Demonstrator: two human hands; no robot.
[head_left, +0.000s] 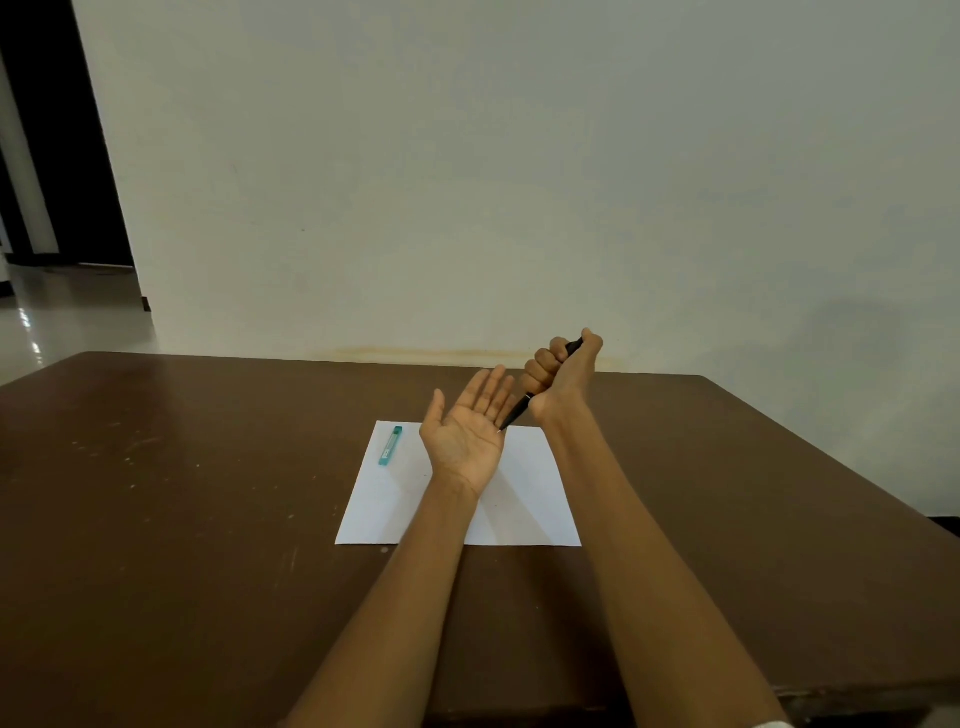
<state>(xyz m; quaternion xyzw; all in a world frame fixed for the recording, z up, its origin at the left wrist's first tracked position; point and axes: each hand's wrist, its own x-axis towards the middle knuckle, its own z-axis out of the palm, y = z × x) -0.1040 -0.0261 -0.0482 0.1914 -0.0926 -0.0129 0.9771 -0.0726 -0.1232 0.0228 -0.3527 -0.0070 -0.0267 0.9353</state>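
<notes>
My right hand (561, 374) grips a black mechanical pencil (514, 413) in a fist, thumb on its top end, tip pointing down and to the left. The metal tip sits at the edge of the palm of my left hand (470, 431), which is held palm up with its fingers straight, above a white sheet of paper (384, 499). A small teal lead case (390, 445) lies on the sheet's upper left corner.
The paper lies on a brown table (182, 493) that stands against a pale wall (467, 182). A dark doorway (57, 156) and shiny floor show at the far left. The table's right edge runs near the frame's right side.
</notes>
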